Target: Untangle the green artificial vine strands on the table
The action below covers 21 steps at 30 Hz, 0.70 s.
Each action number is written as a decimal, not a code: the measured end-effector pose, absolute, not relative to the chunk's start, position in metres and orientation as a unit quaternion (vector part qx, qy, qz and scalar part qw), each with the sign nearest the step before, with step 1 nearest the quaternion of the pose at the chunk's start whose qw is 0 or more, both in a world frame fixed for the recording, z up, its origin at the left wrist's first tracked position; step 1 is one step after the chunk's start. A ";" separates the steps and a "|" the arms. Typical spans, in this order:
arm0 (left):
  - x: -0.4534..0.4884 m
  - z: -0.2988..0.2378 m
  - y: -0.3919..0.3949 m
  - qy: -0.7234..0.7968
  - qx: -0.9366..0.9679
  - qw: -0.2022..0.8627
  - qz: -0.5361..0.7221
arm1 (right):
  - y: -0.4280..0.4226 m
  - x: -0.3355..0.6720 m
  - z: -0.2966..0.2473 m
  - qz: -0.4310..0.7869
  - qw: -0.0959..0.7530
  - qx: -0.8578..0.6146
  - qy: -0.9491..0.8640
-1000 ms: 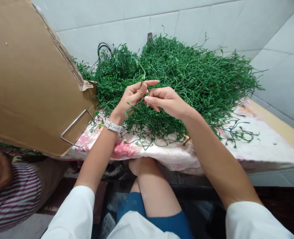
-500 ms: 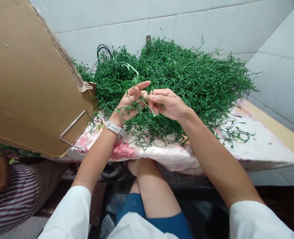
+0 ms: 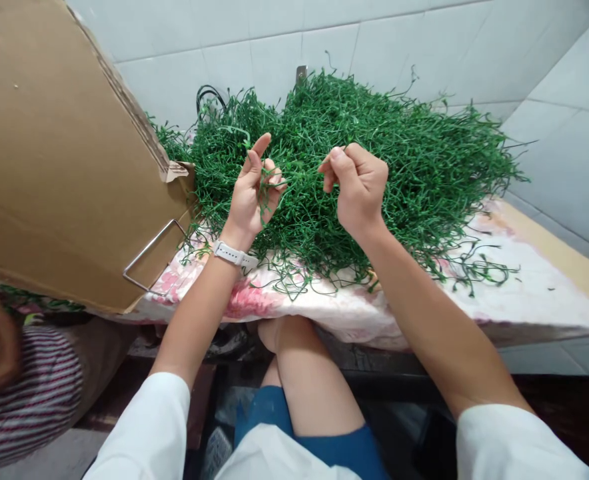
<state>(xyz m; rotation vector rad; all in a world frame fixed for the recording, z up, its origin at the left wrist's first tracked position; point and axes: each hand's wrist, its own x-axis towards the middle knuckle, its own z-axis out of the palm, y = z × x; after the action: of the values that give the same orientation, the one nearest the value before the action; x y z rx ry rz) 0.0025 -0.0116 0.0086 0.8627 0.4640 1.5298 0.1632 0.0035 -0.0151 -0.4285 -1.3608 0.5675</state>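
A large heap of thin, curly green stems (image 3: 399, 153) with small knobs at their tips lies on the flowered cloth. My left hand (image 3: 254, 190), with a pale watch strap on its wrist, is over the left part of the heap. Its fingers curl around a few green stems (image 3: 264, 190), while the index finger points up. My right hand (image 3: 359, 187) hovers over the middle of the heap, apart from the left. Its fingers are folded, with the thumb pressed on the index finger; anything between them is hidden.
A tall cardboard sheet (image 3: 64, 153) stands at the left, with a bent wire frame (image 3: 152, 257) by its lower edge. The flowered cloth (image 3: 514, 287) covers the table. White tiles (image 3: 399, 47) rise behind. Another person's striped clothing (image 3: 34, 393) shows at lower left.
My hands were together over the stems and have now moved apart. The right went right and up; the left tilted upright, still with stems in its fingers.
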 end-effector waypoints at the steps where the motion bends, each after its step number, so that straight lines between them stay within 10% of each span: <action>1: 0.004 0.010 -0.014 0.200 0.364 0.620 0.665 | 0.006 0.163 -0.016 0.260 0.723 -0.204 -0.606; 13: 0.015 0.009 -0.025 0.155 0.365 0.717 0.573 | 0.017 0.175 -0.009 0.483 0.682 -0.185 -0.517; 21: -0.017 0.017 -0.019 0.128 0.357 0.710 0.594 | 0.049 0.243 0.000 0.361 0.747 -0.209 -0.518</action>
<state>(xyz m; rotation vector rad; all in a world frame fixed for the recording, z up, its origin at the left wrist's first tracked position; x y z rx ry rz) -0.0166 -0.0188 0.0173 0.7931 0.2840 1.3173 0.2426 0.0490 0.0001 -0.4577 -1.1334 0.7890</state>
